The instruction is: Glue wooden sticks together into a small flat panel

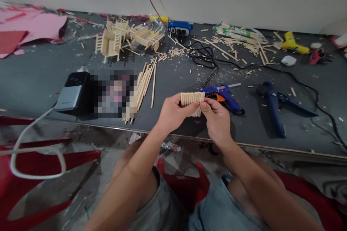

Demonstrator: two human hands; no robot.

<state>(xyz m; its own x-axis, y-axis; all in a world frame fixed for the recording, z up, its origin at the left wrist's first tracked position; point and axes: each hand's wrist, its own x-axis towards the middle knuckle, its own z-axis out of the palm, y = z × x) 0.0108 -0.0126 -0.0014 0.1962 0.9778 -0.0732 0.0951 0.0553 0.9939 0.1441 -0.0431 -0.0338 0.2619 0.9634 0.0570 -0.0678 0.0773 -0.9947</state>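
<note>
Between both hands is a small panel of short wooden sticks [191, 98] set side by side, held just above the table's front edge. My left hand [175, 112] grips its left side, with the thumb across the front. On the right side, my right hand [218, 119] pinches the panel between thumb and fingers. Just behind the right hand lies a blue glue gun [225, 95] with an orange trigger and a glue stick out of its back. Long wooden sticks [145, 83] lie in a loose bundle to the left of the hands.
Small stick-built models [108, 43] stand at the back left. A power bank [73, 92] with a white cable sits at the left. Blue cutters [275, 108] lie at the right. Stick offcuts [230, 45], a black cord [206, 59] and a blue device [179, 28] are along the back.
</note>
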